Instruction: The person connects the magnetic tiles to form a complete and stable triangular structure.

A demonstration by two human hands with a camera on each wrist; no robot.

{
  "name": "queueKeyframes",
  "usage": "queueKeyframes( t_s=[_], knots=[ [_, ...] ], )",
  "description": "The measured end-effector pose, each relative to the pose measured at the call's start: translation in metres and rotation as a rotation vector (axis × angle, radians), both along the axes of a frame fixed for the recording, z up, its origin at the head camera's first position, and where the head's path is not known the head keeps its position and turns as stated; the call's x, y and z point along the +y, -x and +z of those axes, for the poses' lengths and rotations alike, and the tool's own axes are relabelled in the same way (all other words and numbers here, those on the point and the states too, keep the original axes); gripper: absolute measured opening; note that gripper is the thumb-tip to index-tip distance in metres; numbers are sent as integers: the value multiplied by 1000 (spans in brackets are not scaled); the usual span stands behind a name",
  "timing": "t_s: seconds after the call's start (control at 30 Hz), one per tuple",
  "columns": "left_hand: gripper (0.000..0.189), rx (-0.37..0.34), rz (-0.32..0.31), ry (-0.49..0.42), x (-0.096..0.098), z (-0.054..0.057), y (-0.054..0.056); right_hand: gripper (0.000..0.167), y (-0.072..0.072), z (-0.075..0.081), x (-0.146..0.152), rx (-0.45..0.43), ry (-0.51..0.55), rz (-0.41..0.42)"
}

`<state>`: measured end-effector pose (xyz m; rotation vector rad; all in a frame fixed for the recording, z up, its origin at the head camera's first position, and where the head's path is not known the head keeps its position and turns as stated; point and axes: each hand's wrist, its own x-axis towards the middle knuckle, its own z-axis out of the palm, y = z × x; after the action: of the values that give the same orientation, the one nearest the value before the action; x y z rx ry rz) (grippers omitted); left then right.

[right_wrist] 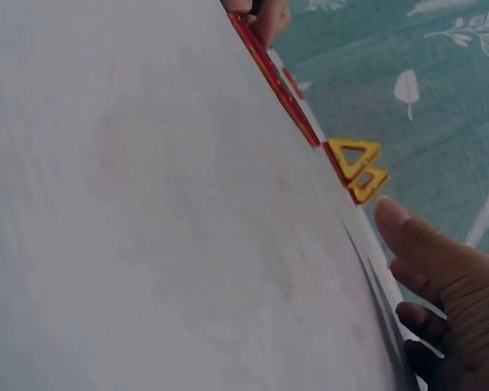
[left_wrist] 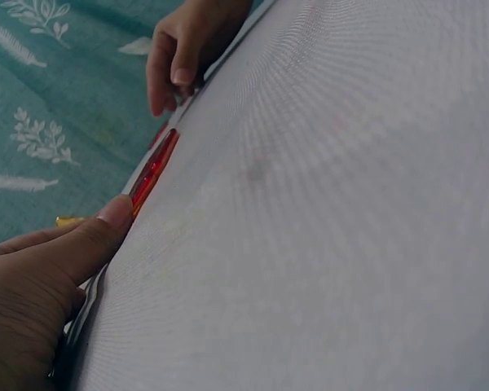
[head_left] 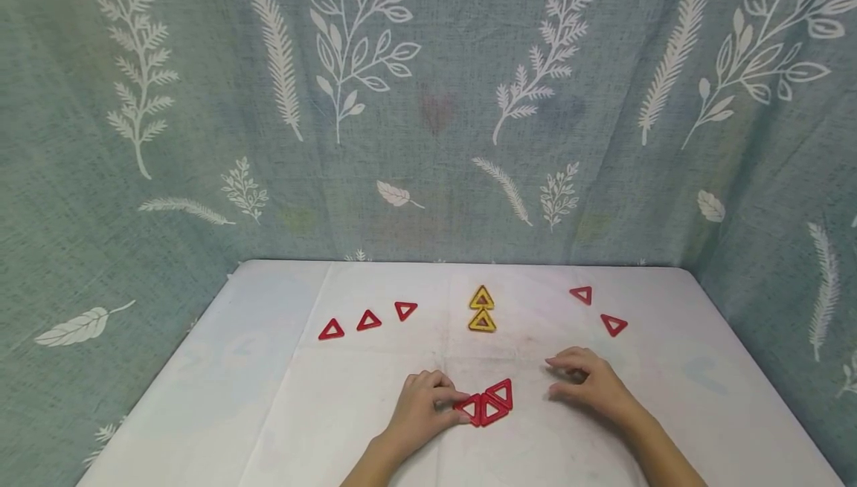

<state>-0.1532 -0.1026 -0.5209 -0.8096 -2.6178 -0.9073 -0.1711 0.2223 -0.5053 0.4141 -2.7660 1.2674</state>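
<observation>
Three red triangle frames lie edge to edge on the white table: a left one (head_left: pixel 478 411), a middle one (head_left: pixel 485 414) and an upper right one (head_left: pixel 509 393). My left hand (head_left: pixel 425 404) pinches the left one between thumb and fingers. The left wrist view shows that thumb (left_wrist: pixel 114 213) against the red pieces (left_wrist: pixel 153 173), seen edge-on. My right hand (head_left: pixel 592 383) hovers to the right of the group, thumb and fingers parted, holding nothing. In the right wrist view, its thumb (right_wrist: pixel 394 216) appears near two yellow triangle frames (right_wrist: pixel 337 155), but the head view shows them farther back.
Farther back, the two yellow triangles (head_left: pixel 482 329) sit one behind the other. Red triangles (head_left: pixel 369 326) are spread at the back left, and two more (head_left: pixel 614 318) are at the back right. A patterned cloth (head_left: pixel 428 100) hangs behind the table (head_left: pixel 375 375).
</observation>
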Motion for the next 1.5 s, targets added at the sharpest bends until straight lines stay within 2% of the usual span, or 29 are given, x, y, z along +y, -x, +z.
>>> queueKeyframes(
  t_s=[0.13, 0.23, 0.67, 0.97, 1.23, 1.37, 1.5],
  knots=[
    [31, -7, -2, -13, 0, 0, 0, 40, -2, 0, 9, 123, 16, -7],
    [31, -2, -5, -15, 0, 0, -1, 39, -3, 0, 17, 164, 13, -33],
    [30, 0, -3, -9, 1, 1, 0, 50, -4, 3, 45, 56, -61, -264],
    [30, -2, -12, -18, 1, 3, -2, 50, -2, 0, 53, 167, -39, -368],
    [30, 10, -7, -10, 0, 3, 0, 55, 6, -5, 60, 141, -16, -501],
    [29, 10, -7, -15, 0, 3, 0, 53, 14, -7, 65, 149, -8, -524],
    [29, 9, -12, -32, -1, 3, -1, 52, 21, -7, 70, 149, -44, -516]
  ],
)
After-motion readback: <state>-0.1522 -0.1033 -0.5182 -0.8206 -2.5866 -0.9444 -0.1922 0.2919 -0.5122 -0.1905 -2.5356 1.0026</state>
